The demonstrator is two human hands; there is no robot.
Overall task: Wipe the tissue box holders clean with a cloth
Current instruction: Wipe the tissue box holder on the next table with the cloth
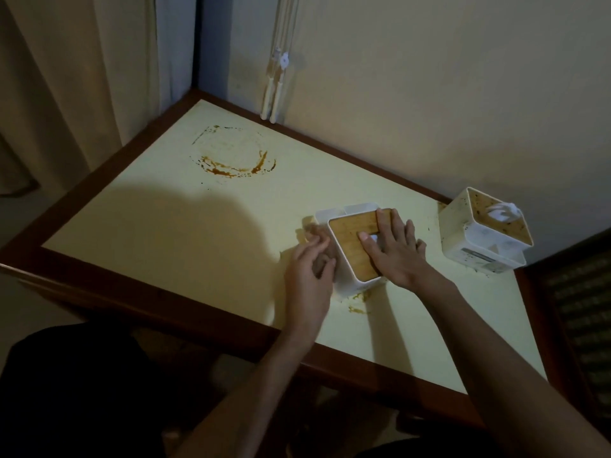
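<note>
A white tissue box holder with a wooden lid [348,246] stands on the pale yellow table [165,233], right of centre. My right hand [393,249] lies flat on the lid with its fingers spread, thumb at the lid's opening. My left hand [309,269] presses a brownish cloth [314,231] against the holder's left side wall, fingers curled on the cloth. A second white holder [479,233], speckled with brown stains and with a tissue sticking out, stands apart at the table's right end.
A brown ring-shaped stain [234,160] marks the table's far left part, and smaller smears [358,302] lie just in front of the near holder. The table has a dark wooden rim. A wall and curtains stand behind; a patterned chair [582,312] sits at the right.
</note>
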